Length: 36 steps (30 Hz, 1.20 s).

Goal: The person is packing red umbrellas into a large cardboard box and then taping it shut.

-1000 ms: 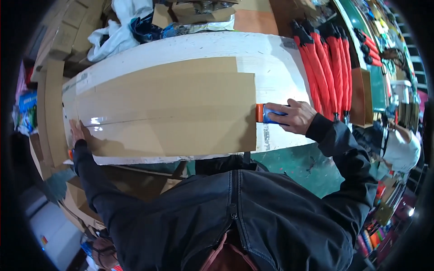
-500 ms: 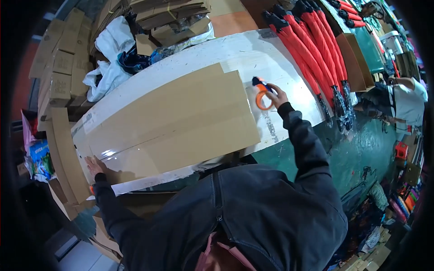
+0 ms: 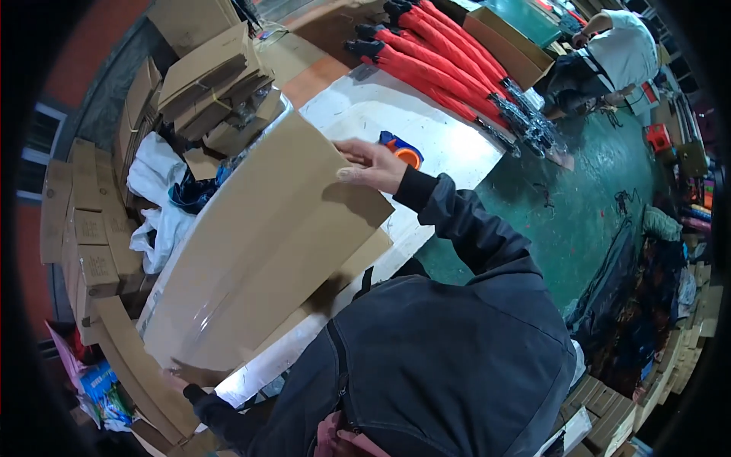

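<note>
A long flattened cardboard box, with a shiny strip of clear tape near its left end, is tilted up from the white table. My right hand grips its far right edge, thumb on top and fingers at the rim. At the box's near left corner, my left hand is closed on the edge, its fingers partly hidden. Beneath the raised side, more cardboard shows. Just past my right hand, a blue tape dispenser with an orange roll lies on the table.
Red wrapped bundles with dark tips lie across the table's far end, beside an open carton. Stacked cartons and white sacks line the left. Another person bends over at the far right on the green floor.
My right hand has put down the tape dispenser and taken hold of the cardboard's right end. The cardboard has been lifted and tilted. The whole view has turned.
</note>
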Motion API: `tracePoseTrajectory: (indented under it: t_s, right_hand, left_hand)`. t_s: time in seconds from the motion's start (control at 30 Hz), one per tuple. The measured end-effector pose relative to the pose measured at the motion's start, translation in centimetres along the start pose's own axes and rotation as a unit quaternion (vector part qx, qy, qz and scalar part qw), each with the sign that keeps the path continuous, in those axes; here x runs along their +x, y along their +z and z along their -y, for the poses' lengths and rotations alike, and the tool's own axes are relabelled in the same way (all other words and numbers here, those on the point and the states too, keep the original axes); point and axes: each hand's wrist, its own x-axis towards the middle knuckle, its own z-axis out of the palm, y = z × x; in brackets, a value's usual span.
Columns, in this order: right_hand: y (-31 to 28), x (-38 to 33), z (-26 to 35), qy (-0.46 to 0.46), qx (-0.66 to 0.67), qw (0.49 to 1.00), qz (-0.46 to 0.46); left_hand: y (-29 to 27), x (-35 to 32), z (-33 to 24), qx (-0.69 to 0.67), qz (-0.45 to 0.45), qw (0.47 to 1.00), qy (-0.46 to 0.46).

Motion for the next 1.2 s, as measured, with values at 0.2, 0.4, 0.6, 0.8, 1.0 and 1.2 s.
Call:
tracePoseTrajectory:
  t_s: [0.2, 0.4, 0.6, 0.8, 1.0, 1.2]
  right_hand:
    - [-2.8, -3.0, -0.9, -0.085, 0.132, 0.985, 0.066]
    - [-5.6, -11.2, -16.4, 0.123, 0.428, 0.895, 0.028]
    - [-5.8, -10.0, -14.6, 0.351, 0.184, 0.904, -0.159]
    - [-22.2, -10.0, -13.0, 0.189, -0.08, 0.927, -0.315]
    - [-46.7, -10.5, -9.3, 0.053, -0.319, 0.793, -0.516]
    - [-62.9, -8.8, -5.3, 0.224, -0.587, 0.639, -0.444]
  left_hand:
    - [2.4, -4.8, 1.9, -0.642, -0.053, 0.747, -0.164]
    - [4.3, -14.3, 4.6, -0.441, 0.127, 0.838, -0.295]
    - [5.7, -14.1, 3.2, -0.119, 0.089, 0.924, -0.353]
    - [6.0, -11.6, -1.1, 0.564, 0.04, 0.819, -0.097]
    - [14.1, -14.0, -14.1, 0.159, -0.318, 0.916, 0.183]
    - [41.9, -24.7, -35.5, 0.029, 0.099, 0.93, 0.352]
